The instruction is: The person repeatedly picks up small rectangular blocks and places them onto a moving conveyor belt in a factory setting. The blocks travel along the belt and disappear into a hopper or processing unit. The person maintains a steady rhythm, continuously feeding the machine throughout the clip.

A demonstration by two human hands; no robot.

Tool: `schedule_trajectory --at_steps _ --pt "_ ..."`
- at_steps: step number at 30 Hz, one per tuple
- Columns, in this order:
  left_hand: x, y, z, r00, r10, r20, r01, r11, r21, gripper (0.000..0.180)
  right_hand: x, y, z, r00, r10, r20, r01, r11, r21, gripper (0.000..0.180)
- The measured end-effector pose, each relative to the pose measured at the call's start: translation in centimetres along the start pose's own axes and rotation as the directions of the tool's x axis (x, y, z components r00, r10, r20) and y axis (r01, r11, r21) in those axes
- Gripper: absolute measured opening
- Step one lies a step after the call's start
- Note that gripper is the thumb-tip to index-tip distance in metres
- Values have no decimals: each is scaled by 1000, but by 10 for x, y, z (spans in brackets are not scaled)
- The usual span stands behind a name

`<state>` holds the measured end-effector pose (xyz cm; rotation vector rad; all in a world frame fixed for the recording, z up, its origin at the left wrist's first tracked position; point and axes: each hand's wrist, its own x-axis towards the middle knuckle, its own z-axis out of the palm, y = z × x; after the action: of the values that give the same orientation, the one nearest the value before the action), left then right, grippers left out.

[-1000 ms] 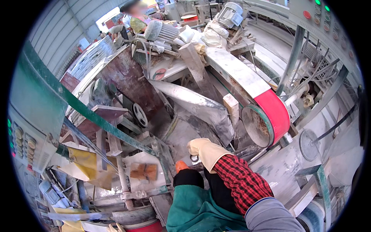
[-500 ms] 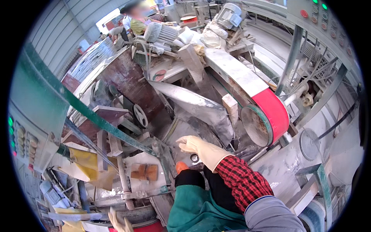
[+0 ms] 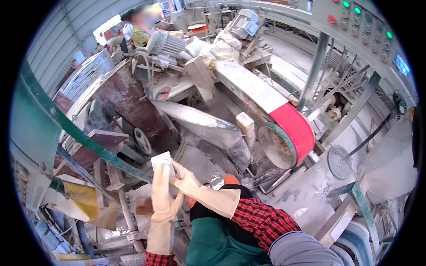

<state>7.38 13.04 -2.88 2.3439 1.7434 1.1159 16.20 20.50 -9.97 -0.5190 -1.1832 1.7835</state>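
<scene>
Both my hands wear long cream rubber gloves and meet at a small white flat piece [image 3: 160, 158] held up in front of me. My left hand [image 3: 161, 195] rises from the lower edge and grips the piece from below. My right hand [image 3: 183, 176], on a red plaid sleeve, pinches the piece's right side. Just behind them stands a dusty grey machine bed [image 3: 199, 159] with a sloped metal chute [image 3: 199, 124].
A red sanding belt on a wheel [image 3: 290, 133] runs at the right. A green frame bar [image 3: 88, 142] crosses at the left, beside a control box. A panel with green and red buttons [image 3: 359, 22] hangs upper right. Another person [image 3: 142, 26] works far back.
My left hand has come up from the lower edge to the white piece. My right hand has moved left from the machine bed and now holds that piece too.
</scene>
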Motion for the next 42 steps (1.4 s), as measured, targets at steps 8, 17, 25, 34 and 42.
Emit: schedule_trajectory --at_steps 8,17,25,34,42 --pt "-187 -59 -168 814 -577 -72 559 743 368 72 7 -77 -170 835 -144 -531 171 985 2 79" --pt "-321 26 -225 431 -742 -513 701 -82 708 53 -31 -165 -358 368 -322 -872 -338 828 -448 88" --pt "-333 14 -220 356 -769 -531 726 -131 675 55 9 -144 -412 288 -332 -898 -446 783 -433 93" --pt "-334 6 -217 352 -775 -525 749 -104 654 53 4 -203 -363 726 114 -678 -476 -629 -615 36" --pt "-327 -3 -214 383 -761 -523 789 -25 613 54 57 -173 -284 870 -30 -491 -489 58 -870 42"
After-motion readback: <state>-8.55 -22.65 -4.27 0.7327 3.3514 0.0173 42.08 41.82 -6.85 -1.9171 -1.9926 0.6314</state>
